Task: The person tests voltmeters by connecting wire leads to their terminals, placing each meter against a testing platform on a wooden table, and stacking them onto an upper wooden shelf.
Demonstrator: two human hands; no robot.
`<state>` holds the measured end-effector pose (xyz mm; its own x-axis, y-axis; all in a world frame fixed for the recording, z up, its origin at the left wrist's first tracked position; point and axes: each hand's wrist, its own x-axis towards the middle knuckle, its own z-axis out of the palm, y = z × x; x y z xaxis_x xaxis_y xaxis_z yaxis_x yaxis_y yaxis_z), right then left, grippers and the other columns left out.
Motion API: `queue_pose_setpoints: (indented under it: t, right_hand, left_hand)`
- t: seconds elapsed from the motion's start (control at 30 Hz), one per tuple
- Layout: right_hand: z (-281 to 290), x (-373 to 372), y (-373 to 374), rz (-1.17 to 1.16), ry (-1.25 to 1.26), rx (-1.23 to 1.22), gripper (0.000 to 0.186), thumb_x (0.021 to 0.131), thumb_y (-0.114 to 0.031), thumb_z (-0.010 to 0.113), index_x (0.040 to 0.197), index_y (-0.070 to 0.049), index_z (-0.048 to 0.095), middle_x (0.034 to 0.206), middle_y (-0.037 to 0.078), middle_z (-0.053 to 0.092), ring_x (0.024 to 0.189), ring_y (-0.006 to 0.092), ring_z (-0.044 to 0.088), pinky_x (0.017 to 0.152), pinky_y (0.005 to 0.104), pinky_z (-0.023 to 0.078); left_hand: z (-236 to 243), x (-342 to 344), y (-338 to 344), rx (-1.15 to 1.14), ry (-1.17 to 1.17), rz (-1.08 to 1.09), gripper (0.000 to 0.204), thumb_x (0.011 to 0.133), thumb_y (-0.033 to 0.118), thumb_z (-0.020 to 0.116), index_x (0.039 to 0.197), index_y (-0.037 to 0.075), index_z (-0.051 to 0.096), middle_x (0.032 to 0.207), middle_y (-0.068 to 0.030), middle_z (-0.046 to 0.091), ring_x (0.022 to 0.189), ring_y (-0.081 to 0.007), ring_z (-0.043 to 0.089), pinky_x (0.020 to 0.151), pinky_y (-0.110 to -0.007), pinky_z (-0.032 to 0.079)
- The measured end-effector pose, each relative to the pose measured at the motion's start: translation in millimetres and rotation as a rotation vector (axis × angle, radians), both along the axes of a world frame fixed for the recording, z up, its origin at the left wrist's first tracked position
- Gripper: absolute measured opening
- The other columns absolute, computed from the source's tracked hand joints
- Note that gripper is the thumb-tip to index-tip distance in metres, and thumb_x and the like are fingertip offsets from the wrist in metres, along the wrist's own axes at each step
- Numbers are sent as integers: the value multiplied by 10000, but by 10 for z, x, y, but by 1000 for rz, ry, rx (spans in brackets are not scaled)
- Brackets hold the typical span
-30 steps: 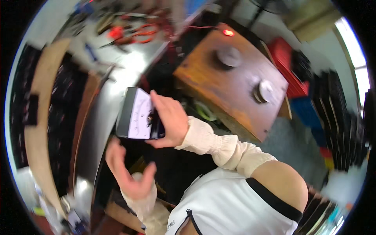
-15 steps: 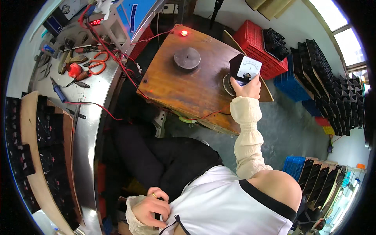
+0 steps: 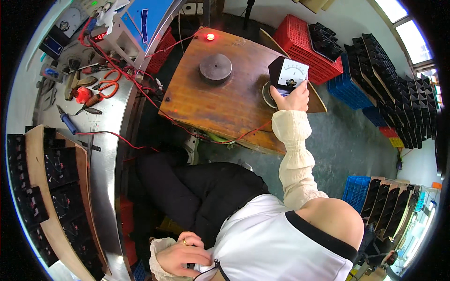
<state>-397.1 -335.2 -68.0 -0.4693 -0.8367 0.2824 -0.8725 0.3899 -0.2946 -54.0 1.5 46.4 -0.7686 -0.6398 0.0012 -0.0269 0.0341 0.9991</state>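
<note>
My right hand [image 3: 293, 97] is closed around the lower part of a black panel meter [image 3: 291, 75] with a white dial face, thumb on one side and fingers on the other. The meter is over the right part of a brown wooden table, beside a dark ring-shaped disc [image 3: 268, 95] that it and the hand partly cover. My left hand [image 3: 185, 256] rests low at my waist, its fingers curled against the white top [image 3: 253, 229], with some white cloth showing between thumb and fingers. A round grey metal disc [image 3: 215, 68] sits on the table.
A lit red lamp [image 3: 210, 37] is on the table's [image 3: 187, 100] far corner, with red wires along its near edge. The metal bench [image 3: 105, 187] at left bears a soldering iron [image 3: 67, 120], orange-handled scissors [image 3: 109, 84] and a blue-and-grey instrument [image 3: 136, 28]. Red crates [image 3: 300, 47] stand behind the table.
The whole view has shifted slightly, table and bench moving a little left. The right hand keeps hold of the meter. The left hand's fingers have moved slightly against the white top.
</note>
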Motion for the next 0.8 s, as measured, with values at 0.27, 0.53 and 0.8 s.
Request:
queue_pose_setpoints:
  t: [0.27,0.53,0.8]
  right_hand:
    - [30,-6,-3,25,-21,-14,1187,624,-606,824,1480,33,306,1359,262,490,1191,424,550,967,531,468]
    - [-68,-18,4,5,30,-31,1219,589,-624,827,1504,-4,314,1303,234,546,1159,391,582,955,504,489]
    - [32,-81,-5,7,-8,-18,1188,602,-607,831,1468,31,329,1363,248,490,1153,418,566,947,537,470]
  left_hand:
    - [-127,213,-201,-178,311,524,123,773,142,791,774,69,692,792,-62,717,798,-242,581,758,-388,454]
    - [-71,161,-335,-98,-137,866,264,729,81,766,962,20,657,893,-110,715,865,-260,605,847,-393,464]
    - [-172,64,-372,9,-286,833,296,828,29,669,1107,-48,607,1052,-139,612,963,-229,613,926,-348,458]
